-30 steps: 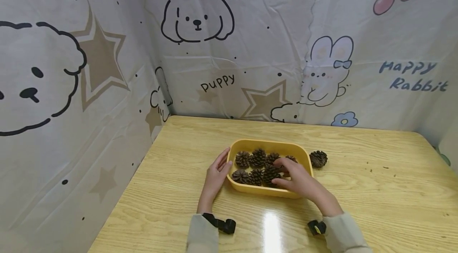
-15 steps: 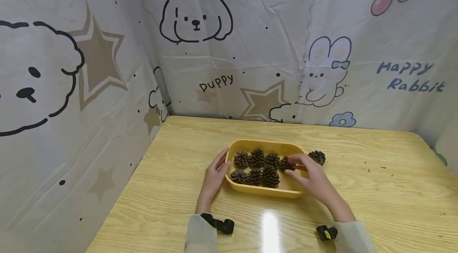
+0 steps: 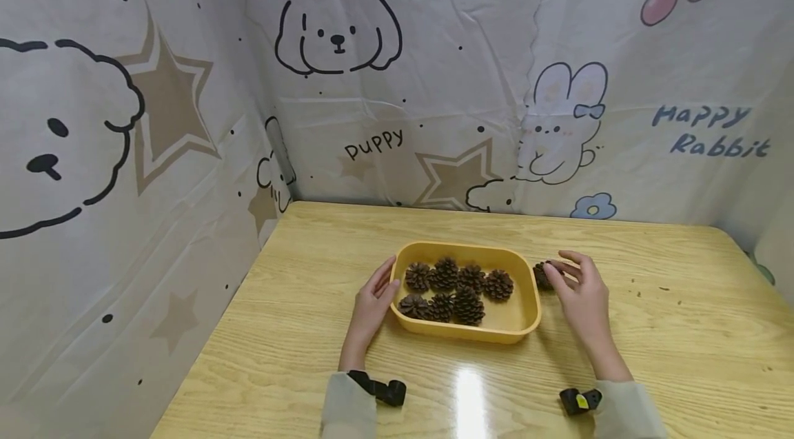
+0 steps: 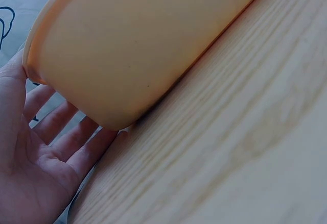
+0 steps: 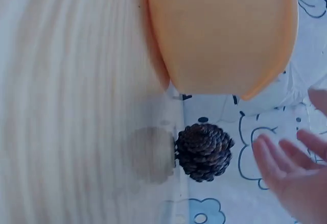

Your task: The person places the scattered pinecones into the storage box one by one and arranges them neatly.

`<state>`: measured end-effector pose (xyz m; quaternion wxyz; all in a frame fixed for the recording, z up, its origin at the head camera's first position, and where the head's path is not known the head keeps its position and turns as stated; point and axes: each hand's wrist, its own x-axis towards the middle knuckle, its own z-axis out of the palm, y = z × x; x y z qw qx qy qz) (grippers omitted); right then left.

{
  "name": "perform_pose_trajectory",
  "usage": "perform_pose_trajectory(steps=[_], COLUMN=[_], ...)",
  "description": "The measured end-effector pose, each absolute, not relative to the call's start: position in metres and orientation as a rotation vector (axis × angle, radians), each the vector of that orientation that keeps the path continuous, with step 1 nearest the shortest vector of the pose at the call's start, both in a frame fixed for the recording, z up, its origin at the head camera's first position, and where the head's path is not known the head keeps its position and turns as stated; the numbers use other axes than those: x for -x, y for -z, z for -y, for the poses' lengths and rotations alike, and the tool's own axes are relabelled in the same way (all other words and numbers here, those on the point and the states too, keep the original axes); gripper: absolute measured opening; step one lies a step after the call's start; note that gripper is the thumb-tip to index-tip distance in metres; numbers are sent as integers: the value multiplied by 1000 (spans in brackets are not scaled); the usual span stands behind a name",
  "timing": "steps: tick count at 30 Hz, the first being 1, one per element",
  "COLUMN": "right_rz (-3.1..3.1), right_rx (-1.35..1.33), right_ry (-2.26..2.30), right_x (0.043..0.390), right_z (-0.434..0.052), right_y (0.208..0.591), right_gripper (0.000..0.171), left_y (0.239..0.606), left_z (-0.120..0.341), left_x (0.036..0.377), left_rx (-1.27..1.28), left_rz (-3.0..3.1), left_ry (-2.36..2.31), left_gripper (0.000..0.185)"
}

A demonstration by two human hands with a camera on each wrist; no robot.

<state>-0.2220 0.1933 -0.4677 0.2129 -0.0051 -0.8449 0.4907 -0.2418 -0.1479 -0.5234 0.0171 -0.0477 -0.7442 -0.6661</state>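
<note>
Your left hand, fingers straight, rests against the yellow tray; seven cones lie inside. Your right hand, fingers spread, holds nothing beside the loose pine cone, right of tray. Backdrop reads "puppy", "Happy Rabbit".

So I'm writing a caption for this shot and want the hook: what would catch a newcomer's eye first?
The yellow tray at the middle of the wooden table, holding seven pine cones. A lone pine cone lies outside the tray's right end, the right hand open beside it, while the left hand rests against the tray's left end. Behind, cartoon puppy and rabbit sheets wall the table in.
</note>
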Motion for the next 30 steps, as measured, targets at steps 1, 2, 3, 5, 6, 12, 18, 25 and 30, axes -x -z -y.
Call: perform_pose_trajectory(steps=[1,2,3,5,6,12,18,25,30], right_rz=[2352,2357,2361,2358,2360,2410,2520,2639,2729], right_rx=[84,140,189,274,309,429,471,430,409], right_ry=[-1364,-1370,-1367,-1377,-1376,-1411,-1446,-1488,-1471], right_x=[223,224,226,228,229,234,240,248,254], right_z=[-195,-197,-199,-202,-204,-211,-218,-219,-219], right_y=[468,468,468,469,469,472,478,484,485], right_gripper=[45,47,48,50,51,58,68,77,78], left_y=[523,523,523,522,522,521,520,520,522], left_z=[148,148,148,148,148,148,149,148,148], left_x=[242,242,243,243,243,244,243,242,241], left_rx=[149,147,146,142,143,157,157,134,132], left_rz=[2313,2313,2314,2315,2314,2310,2311,2321,2327], left_ry=[2067,2065,2062,2061,2063,2063,2067,2059,2053], left_gripper=[50,50,50,50,50,50,51,50,50])
